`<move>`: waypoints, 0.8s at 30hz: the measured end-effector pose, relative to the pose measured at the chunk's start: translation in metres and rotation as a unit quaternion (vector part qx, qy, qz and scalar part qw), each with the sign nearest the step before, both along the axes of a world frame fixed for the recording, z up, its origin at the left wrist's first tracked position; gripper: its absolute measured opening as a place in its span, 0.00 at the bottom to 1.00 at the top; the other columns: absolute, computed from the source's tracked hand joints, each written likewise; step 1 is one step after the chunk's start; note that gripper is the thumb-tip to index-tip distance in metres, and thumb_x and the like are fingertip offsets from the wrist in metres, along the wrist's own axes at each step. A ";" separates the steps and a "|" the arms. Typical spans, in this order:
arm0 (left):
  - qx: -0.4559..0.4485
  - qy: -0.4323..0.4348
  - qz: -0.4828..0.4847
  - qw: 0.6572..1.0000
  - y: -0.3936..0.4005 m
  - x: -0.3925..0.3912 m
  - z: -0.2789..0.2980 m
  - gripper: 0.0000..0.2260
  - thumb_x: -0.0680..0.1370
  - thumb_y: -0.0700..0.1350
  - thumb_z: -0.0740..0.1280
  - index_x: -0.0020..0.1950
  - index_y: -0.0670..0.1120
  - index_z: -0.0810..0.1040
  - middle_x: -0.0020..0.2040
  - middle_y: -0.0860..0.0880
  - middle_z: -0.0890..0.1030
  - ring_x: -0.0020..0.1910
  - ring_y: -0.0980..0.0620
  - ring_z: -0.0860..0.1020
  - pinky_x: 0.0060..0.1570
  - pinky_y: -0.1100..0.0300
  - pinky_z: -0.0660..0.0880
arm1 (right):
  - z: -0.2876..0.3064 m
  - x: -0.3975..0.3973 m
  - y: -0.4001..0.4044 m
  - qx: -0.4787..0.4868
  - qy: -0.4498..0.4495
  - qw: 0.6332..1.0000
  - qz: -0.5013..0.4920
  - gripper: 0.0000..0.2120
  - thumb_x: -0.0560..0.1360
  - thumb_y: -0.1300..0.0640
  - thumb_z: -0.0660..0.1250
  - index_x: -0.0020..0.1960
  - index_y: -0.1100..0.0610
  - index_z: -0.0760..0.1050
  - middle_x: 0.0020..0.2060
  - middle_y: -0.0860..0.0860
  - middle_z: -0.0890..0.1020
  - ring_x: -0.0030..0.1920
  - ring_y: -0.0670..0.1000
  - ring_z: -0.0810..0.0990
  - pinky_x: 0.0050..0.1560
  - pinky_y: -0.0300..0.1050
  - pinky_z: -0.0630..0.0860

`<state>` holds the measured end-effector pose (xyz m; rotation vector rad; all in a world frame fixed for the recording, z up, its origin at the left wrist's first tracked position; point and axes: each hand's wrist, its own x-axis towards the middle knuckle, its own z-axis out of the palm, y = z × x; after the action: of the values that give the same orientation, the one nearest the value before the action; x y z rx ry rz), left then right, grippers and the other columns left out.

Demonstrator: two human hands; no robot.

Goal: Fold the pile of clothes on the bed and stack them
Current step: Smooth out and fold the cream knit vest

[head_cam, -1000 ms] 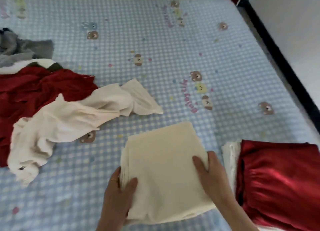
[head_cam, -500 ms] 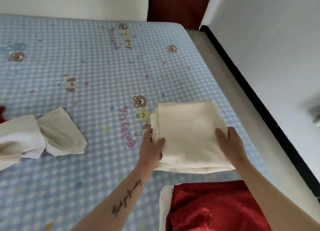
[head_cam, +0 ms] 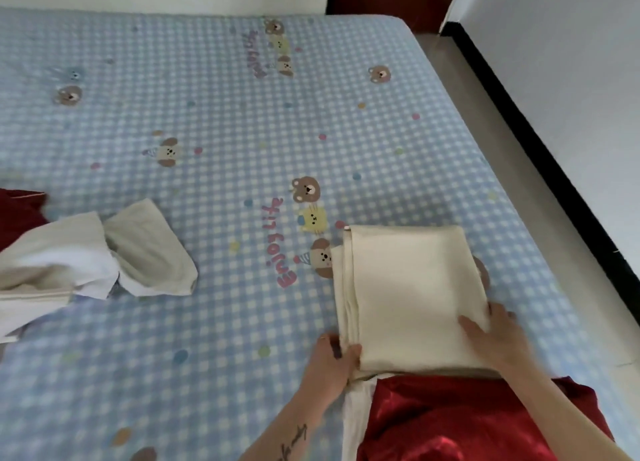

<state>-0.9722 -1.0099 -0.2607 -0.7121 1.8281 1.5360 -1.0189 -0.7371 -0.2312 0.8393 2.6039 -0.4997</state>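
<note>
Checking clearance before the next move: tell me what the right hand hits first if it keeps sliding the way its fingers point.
The right hand points up-left across the folded cream cloth it already rests on, so it meets only more cloth.

Unfolded cream garment (head_cam: pixel 86 263) and red cloth (head_cam: pixel 19 211) cut off at left frame edge; folded red garment (head_cam: pixel 460 422) cut off at bottom edge.
</note>
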 end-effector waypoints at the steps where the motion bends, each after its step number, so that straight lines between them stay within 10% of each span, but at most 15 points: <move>1: -0.024 0.008 -0.004 1.000 -0.014 0.006 -0.002 0.07 0.76 0.49 0.66 0.51 0.50 0.70 0.45 0.50 0.79 0.42 0.49 0.80 0.45 0.52 0.80 | 0.005 0.000 -0.010 0.035 0.024 0.999 0.021 0.29 0.73 0.50 0.69 0.68 0.61 0.64 0.62 0.61 0.70 0.63 0.64 0.68 0.58 0.59 0.70; 9: -0.194 -0.027 0.057 0.979 -0.246 0.115 0.017 0.04 0.76 0.44 0.66 0.45 0.53 0.72 0.36 0.50 0.80 0.32 0.56 0.77 0.36 0.66 0.73 | 0.041 0.006 -0.181 -0.156 0.043 0.983 0.087 0.09 0.75 0.55 0.68 0.55 0.52 0.76 0.44 0.52 0.83 0.42 0.50 0.78 0.43 0.43 0.71; 14: -0.253 -0.051 0.187 0.948 -0.405 0.186 0.041 0.09 0.73 0.33 0.68 0.46 0.46 0.76 0.39 0.36 0.80 0.41 0.46 0.79 0.48 0.47 0.76 | 0.057 0.019 -0.362 -0.227 0.034 0.942 0.245 0.04 0.76 0.54 0.66 0.50 0.48 0.75 0.42 0.46 0.82 0.40 0.39 0.78 0.32 0.29 0.71; 24: -0.336 0.070 0.246 0.907 -0.580 0.206 0.093 0.07 0.76 0.40 0.66 0.49 0.52 0.76 0.41 0.49 0.82 0.40 0.52 0.79 0.42 0.57 0.72 | 0.020 0.023 -0.705 -0.118 0.098 0.854 0.497 0.29 0.80 0.51 0.57 0.76 0.60 0.51 0.75 0.57 0.59 0.75 0.55 0.58 0.73 0.49 0.54</move>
<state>-0.7662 -1.5898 -0.1672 -1.5122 2.4468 1.2314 -0.9961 -1.4420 -0.2112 -0.6824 2.6224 -0.5614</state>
